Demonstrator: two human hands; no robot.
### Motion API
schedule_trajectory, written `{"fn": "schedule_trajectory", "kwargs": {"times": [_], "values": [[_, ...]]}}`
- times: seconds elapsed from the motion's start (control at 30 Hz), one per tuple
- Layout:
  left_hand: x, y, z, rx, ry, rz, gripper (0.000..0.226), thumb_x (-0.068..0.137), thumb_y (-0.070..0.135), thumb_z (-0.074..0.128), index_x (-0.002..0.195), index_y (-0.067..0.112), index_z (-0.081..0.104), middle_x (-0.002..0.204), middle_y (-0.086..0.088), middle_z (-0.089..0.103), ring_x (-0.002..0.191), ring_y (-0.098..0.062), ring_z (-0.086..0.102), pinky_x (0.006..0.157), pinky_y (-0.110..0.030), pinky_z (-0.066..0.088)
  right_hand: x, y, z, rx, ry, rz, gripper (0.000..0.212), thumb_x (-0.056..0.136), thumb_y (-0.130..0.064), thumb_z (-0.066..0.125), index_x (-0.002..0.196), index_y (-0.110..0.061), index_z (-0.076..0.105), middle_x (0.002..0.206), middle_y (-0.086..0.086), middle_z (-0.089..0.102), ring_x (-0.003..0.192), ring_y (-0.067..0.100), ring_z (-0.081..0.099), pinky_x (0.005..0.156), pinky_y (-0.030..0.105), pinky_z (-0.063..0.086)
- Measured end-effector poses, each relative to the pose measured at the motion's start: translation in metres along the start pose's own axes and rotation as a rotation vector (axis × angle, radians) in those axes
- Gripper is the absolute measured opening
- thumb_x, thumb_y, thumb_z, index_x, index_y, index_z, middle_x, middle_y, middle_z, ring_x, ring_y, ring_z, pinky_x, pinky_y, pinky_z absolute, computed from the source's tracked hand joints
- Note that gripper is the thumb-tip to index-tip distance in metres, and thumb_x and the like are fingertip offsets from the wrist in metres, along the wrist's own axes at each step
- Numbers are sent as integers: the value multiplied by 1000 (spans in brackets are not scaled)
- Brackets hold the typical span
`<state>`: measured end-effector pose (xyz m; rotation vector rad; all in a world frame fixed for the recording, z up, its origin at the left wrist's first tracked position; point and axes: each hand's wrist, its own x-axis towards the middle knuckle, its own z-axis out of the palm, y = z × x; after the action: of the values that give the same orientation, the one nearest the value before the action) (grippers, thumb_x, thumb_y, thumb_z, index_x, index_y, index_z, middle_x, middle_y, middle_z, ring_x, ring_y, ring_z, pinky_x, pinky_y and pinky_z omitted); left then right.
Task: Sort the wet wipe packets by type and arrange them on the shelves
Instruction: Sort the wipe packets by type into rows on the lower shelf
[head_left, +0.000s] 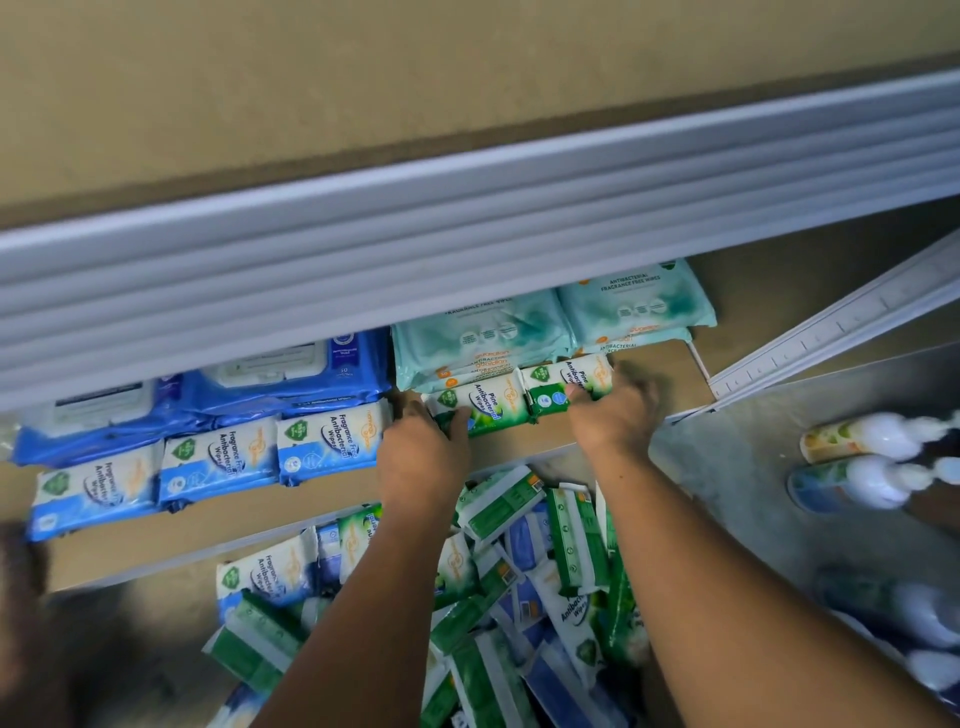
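Handling: the pine packets (488, 405) look light, soft and squashy, with film that is probably slick; I'd hold them by the short ends.
Look: white fading to green, two lying end to end.
Place: on the shelf (524, 435), right of the blue packets (223, 457) and just near of the teal packs (483, 332).
Left hand (421, 457): fingers curled over the left end.
Right hand (613, 415): thumb and fingers clasp the right end.
Heap (519, 582): unsorted packets, nearer and lower.

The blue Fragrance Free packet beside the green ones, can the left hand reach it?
Probably yes. The left hand holds a green Pine packet right next to the blue Fragrance Free packet on the same shelf, with nothing between them.
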<state>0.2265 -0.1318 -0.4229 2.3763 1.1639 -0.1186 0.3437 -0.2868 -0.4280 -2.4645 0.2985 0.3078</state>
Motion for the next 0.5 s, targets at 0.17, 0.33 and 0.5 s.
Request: {"fn": "schedule_trajectory", "kwargs": {"times": [0.17,0.33,0.5], "values": [[-24,-22,-17,-130,40,89,40,97,51,52,114,15,56,86,-4,62,70,-20,60,60,-30,50,-27,4,-20,53,73,70,74,88,-39,73,152,-19,39,142,18,41,133,39,37,100,46,44],[-50,-52,-30,-187,-44,242,24,95,21,57,115,13,66,107,-7,65,77,-21,61,65,-26,46,-65,17,-39,94,-46,162,29,87,-32,72,115,-25,66,125,13,63,111,37,62,84,38,56],[-83,-81,-43,-123,-212,121,54,80,35,54,132,23,62,126,-1,58,113,-25,60,92,-38,53,-102,33,-56,-81,-382,170,36,89,-18,68,124,-14,67,116,7,68,97,24,64,79,28,53]]}}
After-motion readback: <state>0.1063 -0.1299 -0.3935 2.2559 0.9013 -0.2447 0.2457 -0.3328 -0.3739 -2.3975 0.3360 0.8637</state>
